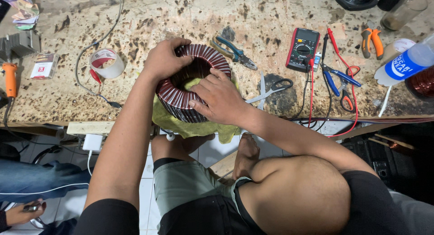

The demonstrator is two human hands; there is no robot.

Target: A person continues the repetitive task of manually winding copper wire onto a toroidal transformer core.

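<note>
Head view: both hands grip the coil [181,88], a red-wound ring lying on a yellow cloth [199,126] at the near edge of the bench [271,18]. The left hand [163,59] clasps its far left rim; the right hand [219,98] presses its near right side, fingers reaching into the hole. Left of the left hand lies a tape roll [106,63]. Right of the right hand lie scissors [271,89], pliers [234,51] and a meter [302,49].
</note>
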